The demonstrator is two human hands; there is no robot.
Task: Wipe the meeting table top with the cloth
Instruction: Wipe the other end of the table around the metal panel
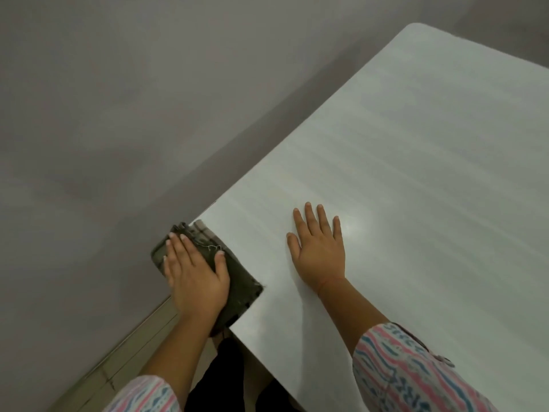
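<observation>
The pale meeting table top (401,179) fills the right half of the head view, its near-left corner close to me. A dark grey-green folded cloth (240,288) lies on that corner and hangs partly past the left edge. My left hand (193,275) presses flat on the cloth with straight fingers. My right hand (319,248) rests flat on the bare table top, fingers spread, a short way to the right of the cloth.
A plain grey wall (133,99) runs along the table's left edge with a narrow gap between them. A strip of floor with a skirting line (127,352) shows at the lower left. The table's far rounded corner (416,26) is at the top.
</observation>
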